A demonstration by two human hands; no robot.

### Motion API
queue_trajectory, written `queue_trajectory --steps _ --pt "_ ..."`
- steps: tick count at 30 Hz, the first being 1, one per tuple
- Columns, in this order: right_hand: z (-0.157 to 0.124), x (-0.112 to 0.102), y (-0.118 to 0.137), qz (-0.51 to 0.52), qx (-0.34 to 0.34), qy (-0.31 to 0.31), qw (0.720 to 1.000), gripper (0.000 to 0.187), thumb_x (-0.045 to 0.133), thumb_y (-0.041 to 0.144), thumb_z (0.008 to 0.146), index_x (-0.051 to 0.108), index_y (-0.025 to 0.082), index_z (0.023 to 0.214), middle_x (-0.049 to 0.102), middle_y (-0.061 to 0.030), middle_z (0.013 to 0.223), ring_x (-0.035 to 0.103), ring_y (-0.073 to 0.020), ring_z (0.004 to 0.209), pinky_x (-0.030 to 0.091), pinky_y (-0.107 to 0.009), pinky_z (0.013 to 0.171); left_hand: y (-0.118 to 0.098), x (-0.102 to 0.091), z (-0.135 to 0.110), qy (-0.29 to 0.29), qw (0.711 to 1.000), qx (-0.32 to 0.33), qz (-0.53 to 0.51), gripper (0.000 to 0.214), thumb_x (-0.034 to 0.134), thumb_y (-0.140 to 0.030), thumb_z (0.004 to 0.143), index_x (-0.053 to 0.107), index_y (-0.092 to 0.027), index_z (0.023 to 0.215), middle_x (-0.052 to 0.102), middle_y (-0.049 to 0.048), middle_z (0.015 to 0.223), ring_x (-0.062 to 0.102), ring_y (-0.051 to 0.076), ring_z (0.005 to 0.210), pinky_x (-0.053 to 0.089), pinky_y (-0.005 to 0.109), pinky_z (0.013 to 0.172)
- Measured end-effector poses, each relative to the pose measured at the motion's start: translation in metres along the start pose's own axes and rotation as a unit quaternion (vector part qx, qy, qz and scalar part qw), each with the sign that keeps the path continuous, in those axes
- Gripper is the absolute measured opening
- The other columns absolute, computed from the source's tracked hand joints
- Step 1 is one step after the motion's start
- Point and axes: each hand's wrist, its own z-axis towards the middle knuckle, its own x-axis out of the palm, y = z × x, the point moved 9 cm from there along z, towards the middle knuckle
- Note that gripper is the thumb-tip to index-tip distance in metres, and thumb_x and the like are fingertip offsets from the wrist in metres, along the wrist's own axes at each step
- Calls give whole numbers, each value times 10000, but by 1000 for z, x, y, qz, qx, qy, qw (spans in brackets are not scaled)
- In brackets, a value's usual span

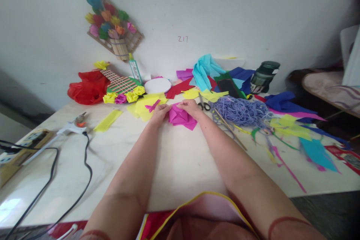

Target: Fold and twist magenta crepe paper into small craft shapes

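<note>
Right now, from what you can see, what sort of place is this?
Probably a craft table; whether in a home or a workshop, I cannot tell. The magenta paper being handled, the scissors and the heap of yarn suggest it.

Wall [157,15]: handwritten number [183,39] in thin reddish strokes, above the table's [182,183] back edge; reads "217", first figure shaped much like a Z. Glue tube [135,71], by the back edge, left of middle: lettering on a teal-and-white label, too blurred to read. Red card [334,152], at the right edge: printed patch, illegible. Dark green jar [266,71], toward the back right corner: label too small to read.
</note>
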Motion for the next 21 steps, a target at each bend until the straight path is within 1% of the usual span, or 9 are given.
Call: queue_trajectory --steps 4,7,11,14,16,19,21 --pt "1 1 -3 -1 9 2 1000 165 669 328 591 628 169 606 610 15 597 508 -123 592 409 -265 630 -2 2 -1 7 1000 2 4 372 727 -451 650 491 -173 576 416 -51 451 333 60 386 193 231 407" --pt "2 3 -5 -7 8 7 1000 153 664 319 603 622 172 603 606 20 591 508 -120 584 406 -261 624 -4 2 -1 13 999 15 45 366 723 -464 653 522 -163 600 433 -45 464 340 62 403 204 232 419" --pt "2 5 -6 -11 1 16 1000 168 671 322 615 610 167 589 596 24 583 497 -114 578 396 -254 614 -6 -1 2 3 994 44 96 360 715 -469 659 545 -154 616 451 -39 497 348 60 437 217 221 435" --pt "2 6 -6 -4 3 23 1000 206 668 364 631 624 162 632 598 24 606 495 -113 598 390 -249 621 -8 -2 2 -5 992 57 112 360 695 -475 676 541 -154 625 442 -45 503 341 57 446 217 210 440" --pt "1 4 -5 -10 4 21 1000 265 649 422 656 617 159 646 573 30 598 478 -112 596 371 -246 605 -11 -3 1 -13 991 63 121 365 684 -480 684 529 -155 622 436 -48 502 334 56 447 215 207 439" --pt "2 -2 -7 -34 8 5 999 357 613 502 683 564 158 603 493 43 542 426 -106 571 325 -246 565 -14 -4 0 -28 989 71 124 371 682 -483 684 517 -158 615 436 -49 507 329 55 447 211 205 433" --pt "2 -4 -10 -35 10 -3 999 383 608 520 681 527 161 576 445 53 516 388 -98 551 298 -246 546 -14 -6 0 -36 990 73 116 377 692 -486 676 513 -160 612 438 -51 506 328 53 442 209 205 427"
